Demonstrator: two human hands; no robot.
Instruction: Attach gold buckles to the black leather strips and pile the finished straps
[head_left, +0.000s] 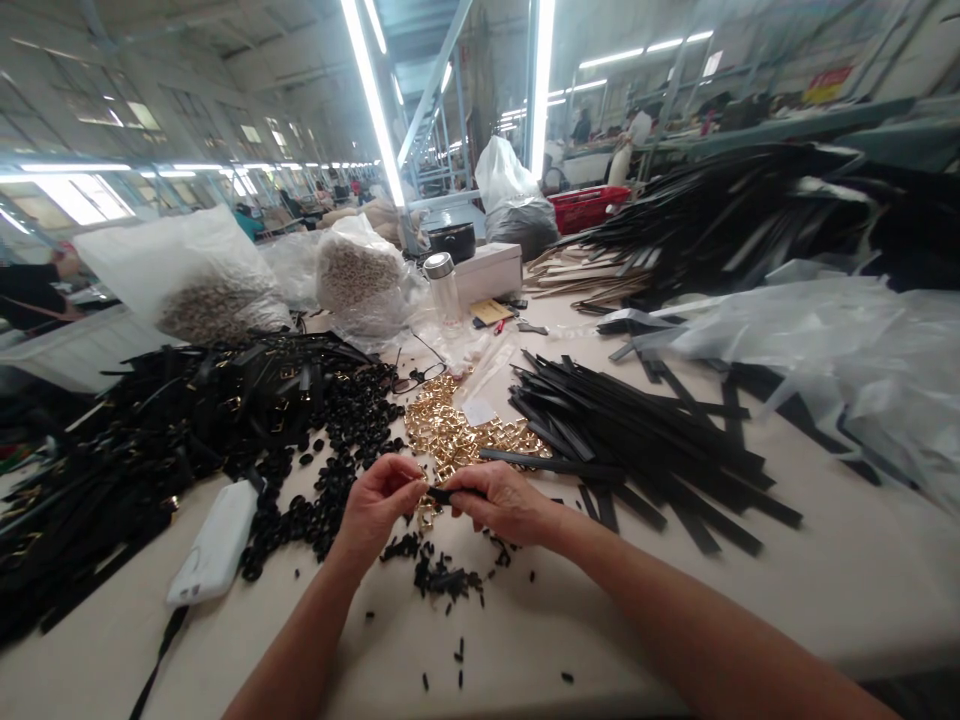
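Near the middle of the table, my left hand pinches thumb and fingers together at the left end of a short black strap. My right hand is closed around the same strap from the other side. Gold glints by the left fingertips, but I cannot tell whether a buckle is held there or lies behind. Just beyond both hands spreads a pile of gold metal buckles. Small black scraps lie scattered below the hands.
Black strips are heaped at right, beside clear plastic sheeting. To the left are small black rings, a pile of buckled straps and a white corded device. Behind stand a glass bottle and filled plastic bags.
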